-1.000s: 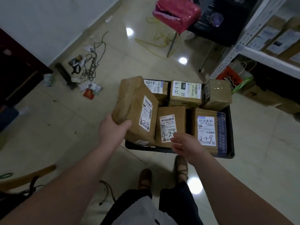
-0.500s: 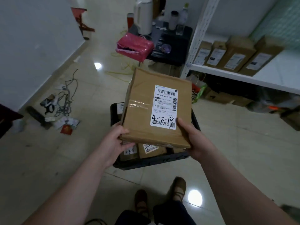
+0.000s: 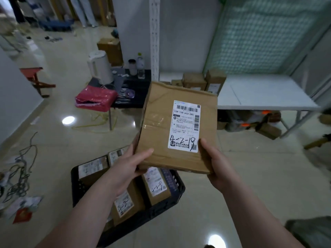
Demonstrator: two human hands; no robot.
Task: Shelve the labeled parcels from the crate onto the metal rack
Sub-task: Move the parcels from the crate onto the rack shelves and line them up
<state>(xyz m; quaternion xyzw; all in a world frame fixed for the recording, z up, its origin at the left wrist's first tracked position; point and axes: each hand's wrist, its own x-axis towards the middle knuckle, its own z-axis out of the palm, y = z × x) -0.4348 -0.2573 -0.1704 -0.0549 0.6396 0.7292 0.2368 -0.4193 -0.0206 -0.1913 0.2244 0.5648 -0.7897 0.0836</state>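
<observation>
A brown cardboard parcel (image 3: 161, 133) with a white label marked 4-2-18 is held up in front of me, label facing me. My left hand (image 3: 127, 169) grips its lower left corner, thumb on the front face. My right hand (image 3: 217, 163) grips its lower right corner, thumb beside the label. Below on the floor stands the black crate (image 3: 176, 192) with several labeled parcels (image 3: 155, 185) in it. The metal rack's white shelf (image 3: 268, 93) lies ahead at the right, with several parcels (image 3: 195, 80) standing at its left end.
The rack's white upright (image 3: 155, 38) rises just behind the parcel. A low black table (image 3: 132, 102) with a white kettle (image 3: 99, 67) and a pink bag (image 3: 95, 99) stands left of it. Cables (image 3: 19, 172) and papers lie on the floor at the left. Boxes sit under the shelf.
The parcel has come out of the crate into both hands and risen. My view has lifted from the crate toward the rack, and the crate now lies lower in the frame.
</observation>
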